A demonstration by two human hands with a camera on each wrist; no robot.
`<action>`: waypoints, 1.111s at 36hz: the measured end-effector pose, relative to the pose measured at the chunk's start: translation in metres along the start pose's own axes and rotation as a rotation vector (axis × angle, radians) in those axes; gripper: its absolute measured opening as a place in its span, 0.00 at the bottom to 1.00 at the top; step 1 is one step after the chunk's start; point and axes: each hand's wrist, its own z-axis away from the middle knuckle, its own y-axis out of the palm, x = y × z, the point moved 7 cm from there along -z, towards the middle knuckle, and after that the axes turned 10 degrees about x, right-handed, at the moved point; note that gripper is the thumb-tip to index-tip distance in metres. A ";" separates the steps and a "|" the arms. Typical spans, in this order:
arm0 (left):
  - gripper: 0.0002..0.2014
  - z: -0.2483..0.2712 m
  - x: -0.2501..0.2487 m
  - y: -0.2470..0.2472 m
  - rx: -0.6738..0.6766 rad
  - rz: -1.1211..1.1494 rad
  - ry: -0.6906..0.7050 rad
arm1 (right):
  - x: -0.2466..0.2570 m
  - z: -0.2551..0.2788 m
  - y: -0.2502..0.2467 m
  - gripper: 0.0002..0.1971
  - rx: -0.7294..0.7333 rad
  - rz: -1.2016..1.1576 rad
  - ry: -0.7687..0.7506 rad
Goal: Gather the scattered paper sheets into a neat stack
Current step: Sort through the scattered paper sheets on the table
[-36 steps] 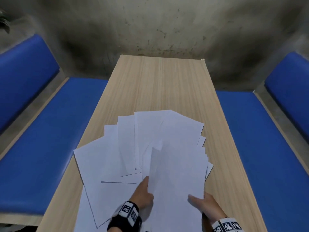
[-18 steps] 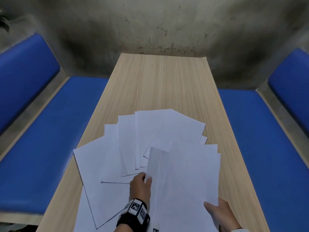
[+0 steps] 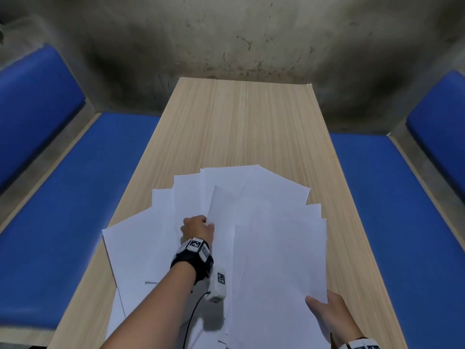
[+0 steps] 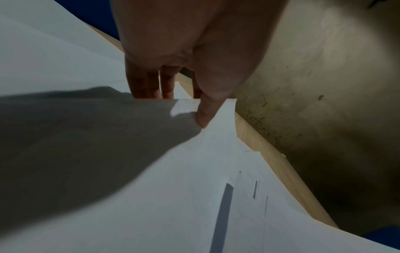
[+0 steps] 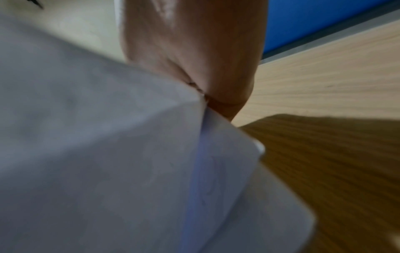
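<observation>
Several white paper sheets [image 3: 141, 248] lie fanned over the near half of the wooden table [image 3: 246, 122]. My left hand [image 3: 198, 229] pinches the left edge of one sheet [image 3: 251, 212] in the middle of the fan; in the left wrist view the thumb [image 4: 205, 116] lies on top of that sheet [image 4: 216, 154] and the fingers go under it. My right hand [image 3: 327, 313] grips the lower right edge of a bundle of sheets [image 3: 279, 273] held above the table at the right; the right wrist view shows the hand [image 5: 216, 85] closed on the bundle's [image 5: 108, 154] corner.
Blue padded benches run along both sides of the table, left bench [image 3: 75, 197] and right bench [image 3: 402, 210]. A stained concrete wall [image 3: 226, 34] stands behind the table's far end. The far half of the tabletop is bare wood.
My left hand has moved forward from the bundle's left edge and taken hold of a sheet in the fan. The right hand has kept the bundle at the right.
</observation>
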 end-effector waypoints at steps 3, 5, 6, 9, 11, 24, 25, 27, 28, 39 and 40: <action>0.05 -0.008 -0.008 0.008 0.050 -0.042 -0.008 | 0.006 0.000 0.002 0.16 -0.018 0.024 0.024; 0.08 0.003 -0.021 0.004 0.057 0.013 -0.019 | 0.009 0.000 0.004 0.16 -0.022 0.029 0.035; 0.18 0.004 -0.024 0.005 0.060 0.050 -0.027 | 0.010 0.000 0.004 0.16 -0.021 0.032 0.040; 0.39 0.004 -0.028 0.006 0.057 0.138 -0.080 | 0.012 0.000 0.005 0.15 -0.023 0.038 0.043; 0.35 0.002 -0.029 0.007 0.079 0.143 -0.109 | 0.011 -0.002 0.004 0.16 -0.025 0.031 0.050; 0.10 -0.001 -0.021 0.014 0.216 0.164 -0.074 | 0.006 -0.010 0.003 0.16 -0.040 0.026 0.091; 0.08 -0.001 -0.020 0.009 0.207 0.149 -0.057 | 0.007 -0.010 0.003 0.16 -0.039 0.038 0.087; 0.06 -0.001 -0.013 -0.004 0.167 0.126 -0.036 | 0.006 -0.011 0.003 0.17 -0.040 0.036 0.088; 0.08 -0.001 -0.007 -0.010 0.148 0.112 -0.037 | 0.005 -0.011 0.002 0.18 -0.044 0.028 0.089; 0.10 0.006 0.075 -0.062 0.202 0.415 -0.141 | 0.010 -0.009 0.010 0.18 -0.025 -0.037 0.088; 0.12 0.010 0.073 -0.061 0.216 0.464 -0.130 | 0.012 -0.009 0.012 0.18 -0.013 -0.025 0.094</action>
